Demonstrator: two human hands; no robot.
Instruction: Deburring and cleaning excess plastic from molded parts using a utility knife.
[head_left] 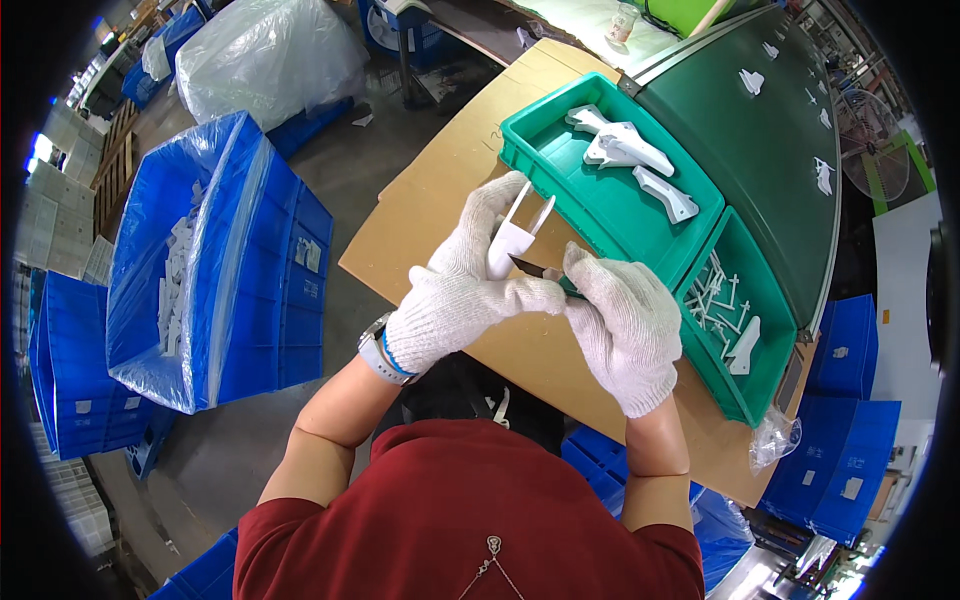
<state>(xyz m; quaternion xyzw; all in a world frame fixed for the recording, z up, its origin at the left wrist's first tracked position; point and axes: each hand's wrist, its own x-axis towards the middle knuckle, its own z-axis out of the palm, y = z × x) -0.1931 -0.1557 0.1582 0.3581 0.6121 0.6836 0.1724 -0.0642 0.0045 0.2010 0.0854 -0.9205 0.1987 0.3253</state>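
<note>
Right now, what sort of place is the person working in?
Probably a factory workshop: I see a large blue plastic bin lined with clear film, a shallow green plastic tray holding white, plastic-looking parts, and a round caged fan.

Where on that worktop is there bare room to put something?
Bare cardboard lies left of the far tray, beyond the left hand, and between right hand and near tray. The far tray's floor shows bare beside its white parts. Crowded: the near tray, strewn with white pieces.
</note>
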